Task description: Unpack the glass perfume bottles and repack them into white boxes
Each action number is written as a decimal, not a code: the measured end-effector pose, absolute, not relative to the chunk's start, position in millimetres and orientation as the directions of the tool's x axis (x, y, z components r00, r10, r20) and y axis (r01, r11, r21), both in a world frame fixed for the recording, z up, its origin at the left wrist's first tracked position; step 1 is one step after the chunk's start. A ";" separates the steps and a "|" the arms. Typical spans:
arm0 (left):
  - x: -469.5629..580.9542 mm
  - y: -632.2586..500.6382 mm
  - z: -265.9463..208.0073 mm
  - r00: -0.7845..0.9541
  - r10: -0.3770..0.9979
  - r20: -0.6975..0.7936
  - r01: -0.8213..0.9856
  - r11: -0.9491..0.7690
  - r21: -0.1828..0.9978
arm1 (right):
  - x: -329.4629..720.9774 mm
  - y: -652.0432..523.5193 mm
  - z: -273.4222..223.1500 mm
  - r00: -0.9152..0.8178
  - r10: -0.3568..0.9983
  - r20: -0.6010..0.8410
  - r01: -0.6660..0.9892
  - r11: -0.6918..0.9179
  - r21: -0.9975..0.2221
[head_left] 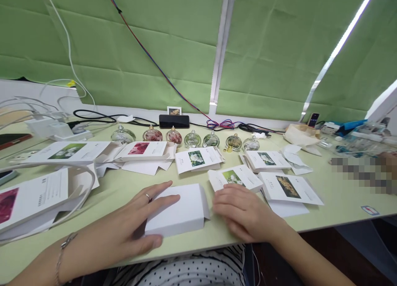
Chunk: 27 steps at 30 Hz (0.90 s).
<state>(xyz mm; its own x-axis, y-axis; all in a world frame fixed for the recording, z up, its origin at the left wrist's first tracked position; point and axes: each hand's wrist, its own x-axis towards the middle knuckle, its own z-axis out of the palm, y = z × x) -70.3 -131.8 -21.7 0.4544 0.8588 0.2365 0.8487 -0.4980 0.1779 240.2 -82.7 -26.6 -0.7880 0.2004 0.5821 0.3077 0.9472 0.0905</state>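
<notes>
A blank white box [178, 209] lies flat near the table's front edge, with a flap sticking out at its right end. My left hand [145, 218] grips its left end: the index finger stretches across the top and the thumb sits at the near corner. Just beyond the right flap hovers my right hand [242, 213], fingers loosely bent, a little blurred, with nothing visible in them. Behind that hand is a printed box [234, 176] with white flowers on its label. Whether my fingers touch it, I cannot tell.
Several flattened-looking printed boxes [198, 158] lie around, another flower box [290, 187] to the right. Round glass bottles [151, 134] line the back, beside a black phone [174, 121]. A white cable [93, 174] loops at left. Another person's hand [389, 166] shows far right.
</notes>
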 end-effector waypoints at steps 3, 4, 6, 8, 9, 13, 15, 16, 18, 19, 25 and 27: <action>-73.1 -129.6 -22.0 0.444 0.877 0.184 0.860 -0.475 0.189 | 237.6 -81.4 -31.0 -0.858 0.275 0.433 0.331 0.942 0.058; -74.9 -128.4 -21.3 0.452 0.878 0.159 0.858 -0.477 0.190 | 237.4 -81.2 -31.8 -0.863 0.294 0.410 0.342 0.938 0.048; -77.6 -126.4 -20.4 0.467 0.874 0.134 0.853 -0.485 0.194 | 237.8 -81.5 -32.1 -0.877 0.314 0.363 0.343 0.939 0.016; -77.1 -126.0 -21.3 0.444 0.880 0.167 0.854 -0.472 0.220 | 238.4 -82.6 -30.5 -0.889 0.329 0.318 0.339 0.941 -0.027; -75.7 -126.4 -22.4 0.430 0.884 0.186 0.852 -0.465 0.240 | 238.5 -83.3 -29.3 -0.894 0.333 0.299 0.334 0.941 -0.050; -68.0 -128.8 -26.5 0.404 0.890 0.213 0.837 -0.454 0.307 | 237.4 -86.1 -23.6 -0.913 0.314 0.260 0.288 0.948 -0.136; -66.3 -129.2 -27.3 0.415 0.884 0.214 0.831 -0.464 0.308 | 236.7 -86.9 -21.2 -0.918 0.311 0.247 0.280 0.948 -0.153; -66.1 -129.1 -27.5 0.419 0.881 0.220 0.829 -0.470 0.303 | 236.6 -87.0 -20.3 -0.919 0.312 0.243 0.281 0.948 -0.151; -66.6 -128.8 -27.8 0.422 0.876 0.233 0.829 -0.477 0.293 | 237.3 -86.7 -19.3 -0.922 0.302 0.241 0.278 0.952 -0.129; -67.0 -128.6 -27.9 0.420 0.876 0.237 0.830 -0.477 0.288 | 238.2 -86.1 -19.4 -0.922 0.291 0.255 0.272 0.956 -0.108; -66.3 -129.3 -26.2 0.424 0.877 0.226 0.825 -0.477 0.303 | 249.3 -74.5 -26.1 -0.633 0.462 0.621 0.562 0.826 -0.042; -65.4 -129.8 -25.3 0.410 0.887 0.212 0.828 -0.459 0.322 | 253.0 -68.6 -28.3 -0.442 0.653 0.615 0.757 0.639 -0.135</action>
